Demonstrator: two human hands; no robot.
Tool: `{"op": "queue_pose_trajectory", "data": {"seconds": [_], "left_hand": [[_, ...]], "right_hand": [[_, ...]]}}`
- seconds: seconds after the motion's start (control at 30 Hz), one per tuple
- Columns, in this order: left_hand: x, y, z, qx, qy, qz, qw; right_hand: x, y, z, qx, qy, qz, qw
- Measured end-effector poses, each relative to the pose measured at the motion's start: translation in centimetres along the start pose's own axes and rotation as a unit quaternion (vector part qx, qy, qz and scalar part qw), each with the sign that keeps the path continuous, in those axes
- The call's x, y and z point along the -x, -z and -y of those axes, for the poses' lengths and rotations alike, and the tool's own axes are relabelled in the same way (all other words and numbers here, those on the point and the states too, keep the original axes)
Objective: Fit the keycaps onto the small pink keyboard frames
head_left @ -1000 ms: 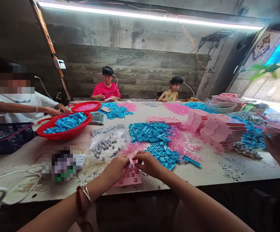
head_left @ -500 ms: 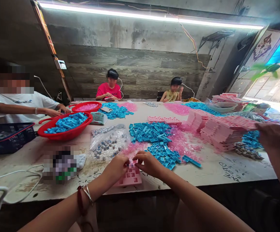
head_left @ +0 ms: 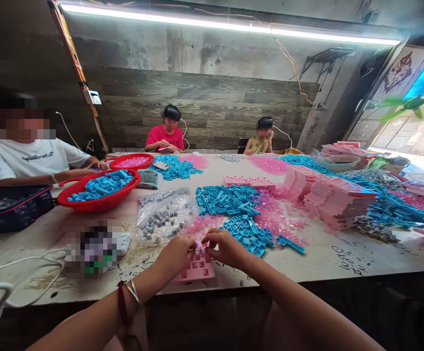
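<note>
Pink tray (head_left: 197, 274) best kept flat — left hand (head_left: 178, 250) and right hand (head_left: 226, 247) curled narrowly at its far end; whatever's gripped can't be told.

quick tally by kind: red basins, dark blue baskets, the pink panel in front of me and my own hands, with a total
Red basins: 2
Dark blue basket: 1
Pink panel: 1
Hands, left and right: 2
Total: 6
</note>
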State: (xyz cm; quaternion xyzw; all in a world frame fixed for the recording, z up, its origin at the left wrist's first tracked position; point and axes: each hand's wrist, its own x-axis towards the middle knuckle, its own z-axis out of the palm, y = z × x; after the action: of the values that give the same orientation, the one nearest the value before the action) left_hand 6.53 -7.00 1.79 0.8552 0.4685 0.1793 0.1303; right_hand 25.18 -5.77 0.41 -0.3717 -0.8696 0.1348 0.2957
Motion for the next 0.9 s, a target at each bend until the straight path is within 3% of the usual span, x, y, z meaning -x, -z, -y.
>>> {"op": "queue_pose_trajectory", "data": {"seconds": [0.9], "left_hand": [[0.07, 0.17, 0.49, 0.003, 0.017, 0.016, 1.0]], "right_hand": [[0.08, -0.03, -0.31, -0.007, -0.003, 0.013, 1.0]]}}
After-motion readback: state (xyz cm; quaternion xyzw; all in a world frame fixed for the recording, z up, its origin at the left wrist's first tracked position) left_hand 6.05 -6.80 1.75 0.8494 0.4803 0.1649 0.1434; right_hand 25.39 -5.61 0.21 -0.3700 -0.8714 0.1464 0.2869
